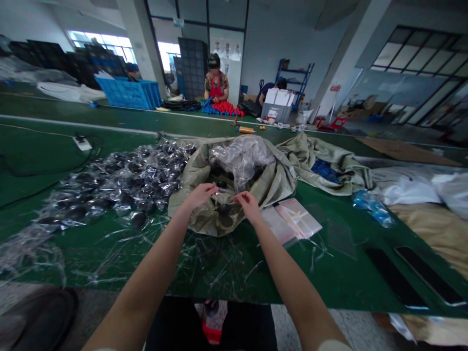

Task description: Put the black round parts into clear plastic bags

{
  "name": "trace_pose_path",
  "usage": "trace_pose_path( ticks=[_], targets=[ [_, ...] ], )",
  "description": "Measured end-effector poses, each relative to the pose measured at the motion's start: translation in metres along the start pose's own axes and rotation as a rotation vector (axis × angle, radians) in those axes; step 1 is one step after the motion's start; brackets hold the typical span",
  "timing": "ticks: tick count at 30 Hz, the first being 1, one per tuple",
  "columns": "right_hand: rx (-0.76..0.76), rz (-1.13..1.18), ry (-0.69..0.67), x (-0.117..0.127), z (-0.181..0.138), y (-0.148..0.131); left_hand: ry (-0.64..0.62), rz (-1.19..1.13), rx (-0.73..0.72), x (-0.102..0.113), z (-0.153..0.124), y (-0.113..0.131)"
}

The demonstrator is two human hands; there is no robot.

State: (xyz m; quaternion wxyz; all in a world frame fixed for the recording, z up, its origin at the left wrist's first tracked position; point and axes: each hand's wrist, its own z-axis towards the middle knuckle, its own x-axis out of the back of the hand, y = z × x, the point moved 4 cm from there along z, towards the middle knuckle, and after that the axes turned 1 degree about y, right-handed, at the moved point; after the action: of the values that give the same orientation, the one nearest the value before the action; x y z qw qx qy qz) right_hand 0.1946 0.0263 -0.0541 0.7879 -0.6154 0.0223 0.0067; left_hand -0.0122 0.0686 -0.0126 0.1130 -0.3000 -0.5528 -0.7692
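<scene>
Head view shows our left hand (202,194) and right hand (248,204) pinching a bag (224,199) over the sack (281,181), near side; we judge it light, soft, slippery, best held by its edges.

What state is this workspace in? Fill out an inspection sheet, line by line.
Surface: green table, scattered with clear strips near the front edge.
Job's things: clear bag over an open sack; wrapped black pieces heaped at left; flat bags at right.
Clutter: strips, plus two phones at far right.
Hands: left hand and right hand both pinch the clear bag.
Cables: black cable and white socket, left.
Surroundings: two people beyond; blue crate.
</scene>
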Motion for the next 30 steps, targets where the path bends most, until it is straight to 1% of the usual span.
trace_pose_path(
  ticks=[3,7,9,16,17,18,19,21,22,23,25,26,28,30],
  targets=[
    [-0.058,0.100,0.000,-0.001,0.004,0.007,0.052,-0.022,0.001,-0.007,0.001,-0.002],
    [-0.080,0.127,0.017,-0.004,0.007,0.016,0.193,-0.053,0.026,-0.014,0.000,-0.006],
    [-0.089,0.136,0.023,-0.006,0.007,0.019,0.234,-0.056,0.054,-0.016,0.000,-0.010],
    [-0.081,0.156,0.034,-0.005,0.006,0.021,0.259,-0.026,0.104,-0.021,0.005,-0.019],
    [-0.076,0.155,0.029,-0.006,0.006,0.020,0.266,-0.019,0.112,-0.020,0.004,-0.018],
    [-0.072,0.152,0.022,-0.006,0.005,0.019,0.299,-0.001,0.117,-0.019,0.003,-0.015],
    [-0.067,0.148,0.015,-0.006,0.005,0.017,0.359,0.035,0.106,-0.016,0.000,-0.010],
    [-0.059,0.131,0.001,-0.008,0.006,0.014,0.489,0.169,0.017,-0.013,-0.008,0.008],
    [-0.055,0.121,-0.005,-0.009,0.006,0.011,0.519,0.258,-0.062,-0.013,-0.012,0.020],
    [-0.054,0.113,-0.009,-0.010,0.007,0.009,0.502,0.349,-0.153,-0.016,-0.016,0.032],
    [-0.036,0.070,-0.022,-0.012,0.007,0.002,0.363,0.509,-0.304,-0.027,-0.021,0.051],
    [-0.014,0.026,-0.032,-0.013,0.007,-0.003,0.293,0.573,-0.345,-0.032,-0.022,0.057],
    [0.056,-0.096,-0.054,-0.014,0.006,-0.013,0.210,0.672,-0.371,-0.037,-0.023,0.063],
    [0.128,-0.218,-0.074,-0.015,0.005,-0.023,0.173,0.715,-0.366,-0.038,-0.021,0.064]
  ],
)
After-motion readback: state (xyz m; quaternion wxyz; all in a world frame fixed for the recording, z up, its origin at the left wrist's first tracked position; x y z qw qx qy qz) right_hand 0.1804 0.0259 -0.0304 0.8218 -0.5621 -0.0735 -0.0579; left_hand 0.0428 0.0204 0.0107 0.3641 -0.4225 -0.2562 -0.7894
